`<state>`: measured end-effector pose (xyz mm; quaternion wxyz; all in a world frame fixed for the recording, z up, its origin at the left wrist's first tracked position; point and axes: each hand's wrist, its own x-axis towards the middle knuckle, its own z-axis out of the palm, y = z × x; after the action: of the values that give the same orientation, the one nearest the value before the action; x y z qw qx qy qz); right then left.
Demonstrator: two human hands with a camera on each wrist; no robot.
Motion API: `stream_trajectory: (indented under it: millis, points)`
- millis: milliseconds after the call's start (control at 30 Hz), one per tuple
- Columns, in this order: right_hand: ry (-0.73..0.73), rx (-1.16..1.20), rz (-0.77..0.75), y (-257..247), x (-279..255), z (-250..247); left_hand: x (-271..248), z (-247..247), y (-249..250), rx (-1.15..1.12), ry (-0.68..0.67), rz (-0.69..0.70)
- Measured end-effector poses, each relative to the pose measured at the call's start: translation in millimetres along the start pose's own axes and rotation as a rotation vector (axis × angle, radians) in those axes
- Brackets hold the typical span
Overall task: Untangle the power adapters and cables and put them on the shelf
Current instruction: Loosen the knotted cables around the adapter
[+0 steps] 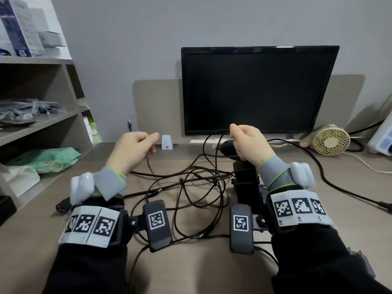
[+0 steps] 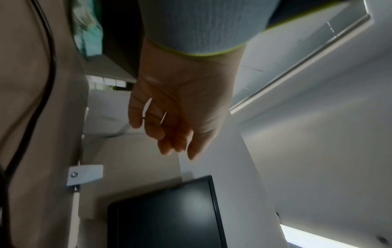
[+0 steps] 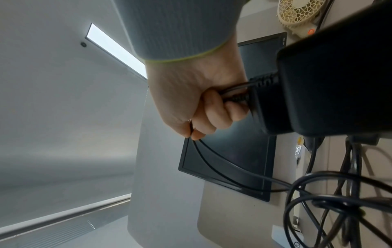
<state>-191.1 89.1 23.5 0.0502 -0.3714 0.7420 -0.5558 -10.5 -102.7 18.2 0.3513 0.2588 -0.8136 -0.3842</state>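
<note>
A tangle of thin black cables (image 1: 197, 183) lies on the desk between my wrists. My right hand (image 1: 233, 134) is raised in front of the monitor, fist closed round cable near a black power adapter (image 1: 246, 181) that sits below the wrist. In the right wrist view, the right hand (image 3: 203, 120) grips the cable at the adapter (image 3: 331, 94) strain relief, and a thin strand loops out from between thumb and forefinger. My left hand (image 1: 151, 143) is lifted with curled fingers pinching a thin cable that drops to the tangle. The left hand (image 2: 165, 134) shows a dark bit of cable between its fingers.
A shelf unit (image 1: 42, 122) stands at the left, holding bagged cables, boxes and a green bag (image 1: 48, 160). A black monitor (image 1: 254, 90) stands at the back, a small fan (image 1: 331, 140) to its right. A thick black cable (image 1: 331, 181) crosses the right of the desk.
</note>
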Motion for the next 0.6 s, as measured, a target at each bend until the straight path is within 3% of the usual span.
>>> stream_trajectory:
  millis: [133,300,467,600]
  points:
    - [-0.129,-0.031,-0.063,-12,-8,7,-9,23,32,-0.015,-0.029,0.193]
    - [-0.291,-0.002,-0.186,-33,-19,16,-25,51,57,0.067,-0.188,0.363]
    - [-0.113,0.251,-0.25,-53,-23,1,-23,61,43,0.052,-0.332,0.236]
    - [0.017,0.267,-0.292,-55,-23,-10,-18,47,32,0.159,-0.299,0.23]
